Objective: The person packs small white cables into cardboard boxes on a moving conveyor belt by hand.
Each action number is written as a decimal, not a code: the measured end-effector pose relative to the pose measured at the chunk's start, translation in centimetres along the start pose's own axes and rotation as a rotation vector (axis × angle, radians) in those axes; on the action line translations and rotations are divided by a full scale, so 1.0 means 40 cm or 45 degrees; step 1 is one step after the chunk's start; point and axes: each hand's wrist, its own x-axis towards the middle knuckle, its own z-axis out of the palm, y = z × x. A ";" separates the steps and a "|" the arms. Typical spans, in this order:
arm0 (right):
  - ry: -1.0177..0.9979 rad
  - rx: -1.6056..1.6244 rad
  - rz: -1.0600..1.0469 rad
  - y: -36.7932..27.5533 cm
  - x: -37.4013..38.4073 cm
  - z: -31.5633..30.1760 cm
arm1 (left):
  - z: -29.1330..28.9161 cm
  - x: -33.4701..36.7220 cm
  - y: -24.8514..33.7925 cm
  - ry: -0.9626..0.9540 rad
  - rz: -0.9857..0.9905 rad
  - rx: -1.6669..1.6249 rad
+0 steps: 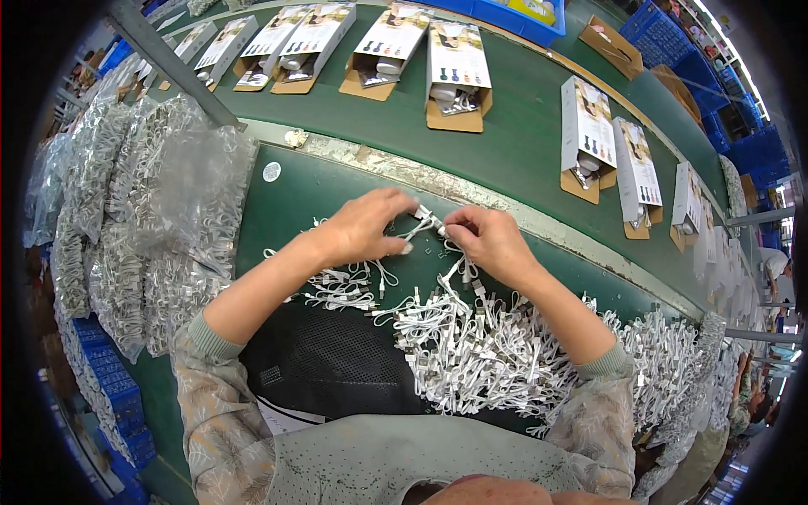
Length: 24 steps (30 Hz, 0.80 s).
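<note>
A short white USB cable (427, 222), looped on itself, is at the far side of the green worktop (286, 210). The thumb and fingers of my right hand (490, 244) pinch it. My left hand (364, 225) is spread around the cable's other side, thumb and index finger apart, the index fingertip beside a connector end. Below my right forearm lies a large pile of similar white cables (480, 353). A smaller group of cables (341, 289) rests under my left wrist.
Beyond a worn ledge (370, 160), a green conveyor belt (522, 126) carries several open white boxes (459, 63). Clear bags packed with cables (160, 194) are stacked at left, above blue crates (109, 387). Black mesh material (328, 358) lies before me. A metal post (172, 63) rises at left.
</note>
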 end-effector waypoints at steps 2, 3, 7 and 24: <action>-0.096 0.218 0.165 -0.001 0.008 -0.027 | 0.001 -0.006 0.001 -0.134 -0.181 -0.026; -0.025 0.180 0.121 0.010 0.010 -0.033 | 0.000 -0.006 0.003 -0.272 -0.359 -0.051; 0.133 0.293 0.057 0.016 0.022 -0.068 | -0.015 -0.015 0.012 -0.267 -0.468 0.055; 1.094 -0.593 -0.765 0.061 0.370 -0.029 | -0.105 0.014 -0.113 0.240 -0.684 -0.441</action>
